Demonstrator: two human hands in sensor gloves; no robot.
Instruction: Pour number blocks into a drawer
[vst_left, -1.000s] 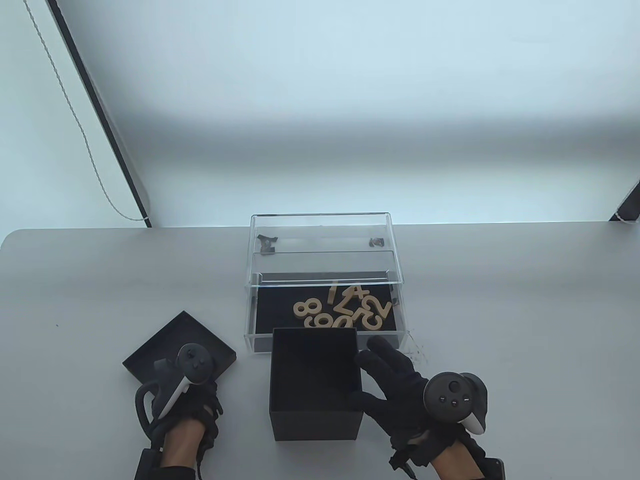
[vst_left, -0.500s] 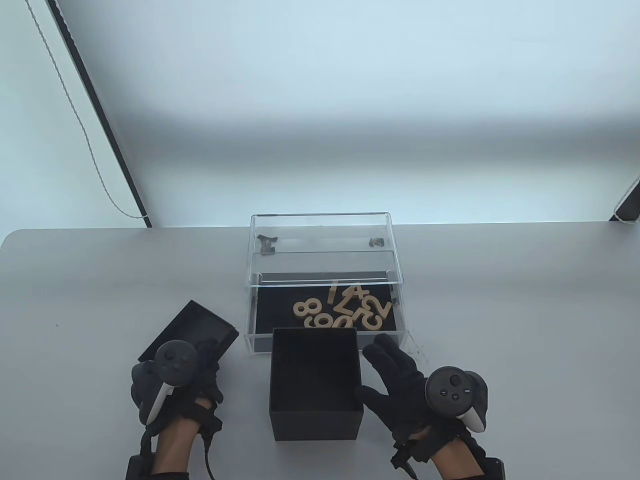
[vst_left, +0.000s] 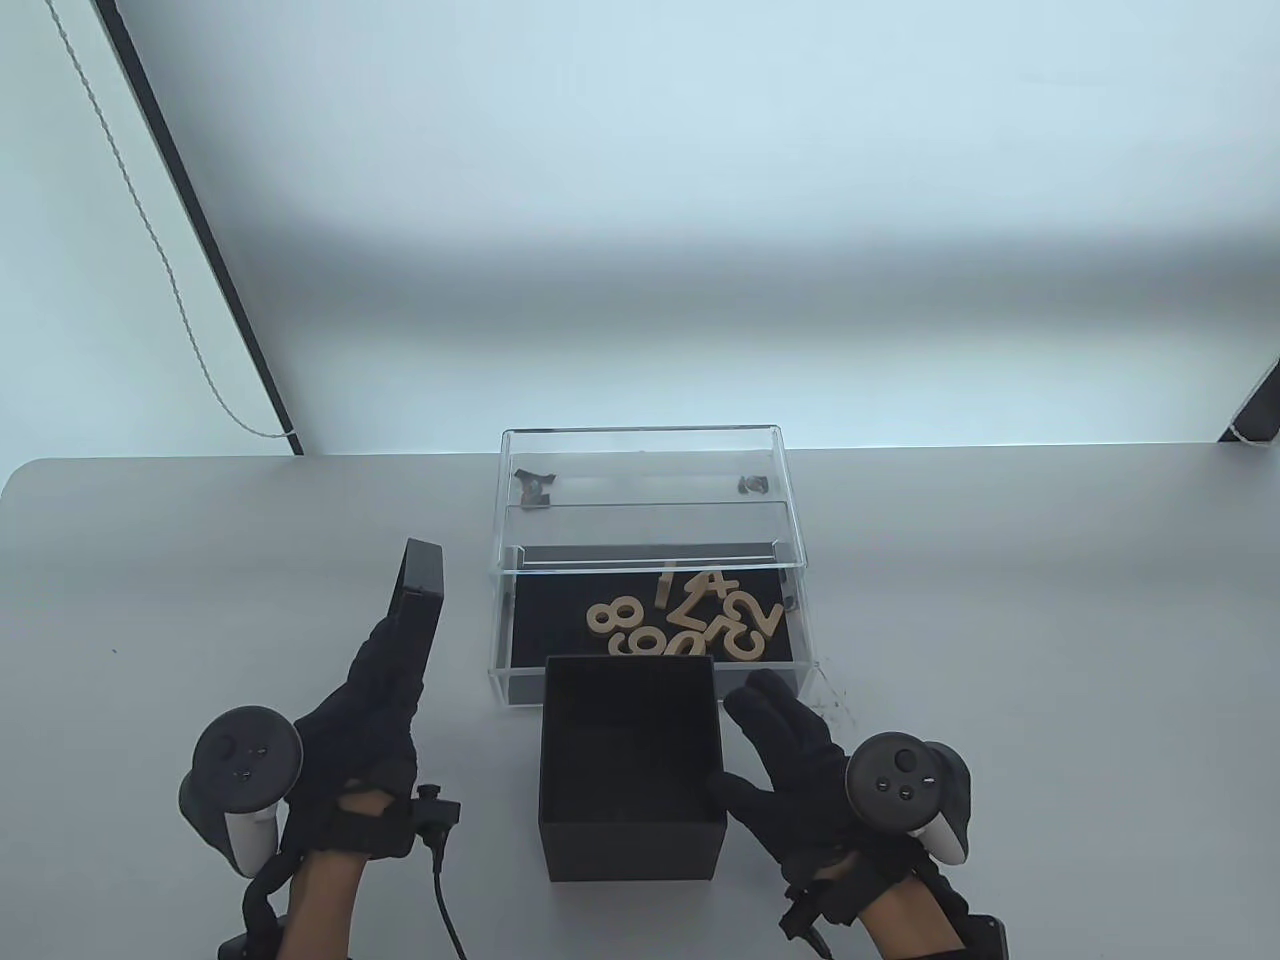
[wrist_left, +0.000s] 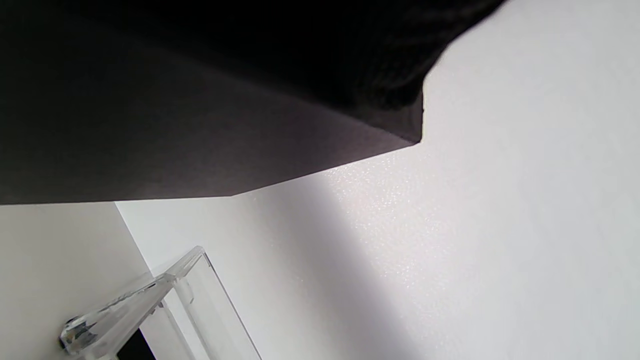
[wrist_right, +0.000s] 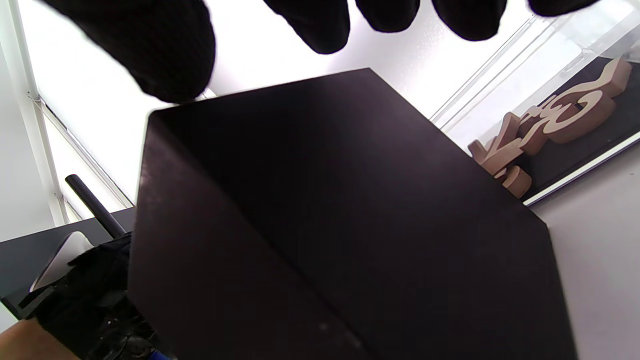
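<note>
Several tan wooden number blocks (vst_left: 690, 622) lie on the black floor of the pulled-out clear drawer (vst_left: 650, 690); they also show in the right wrist view (wrist_right: 555, 125). An open black box (vst_left: 630, 765) stands upright on the table in front of the drawer. My right hand (vst_left: 790, 750) is beside the box's right wall with fingers spread; whether it touches the wall I cannot tell. My left hand (vst_left: 375, 690) grips the black lid (vst_left: 418, 605) and holds it tilted on edge, left of the drawer. The lid fills the top of the left wrist view (wrist_left: 200, 110).
The clear acrylic drawer case (vst_left: 645, 500) stands behind the drawer at the table's middle. A window with a bead cord (vst_left: 150, 240) is behind the table. Grey table surface (vst_left: 1000, 600) lies to the left and right.
My left hand has lifted the lid off the table and turned it up on edge, moving it toward the drawer. The right hand and box have barely moved.
</note>
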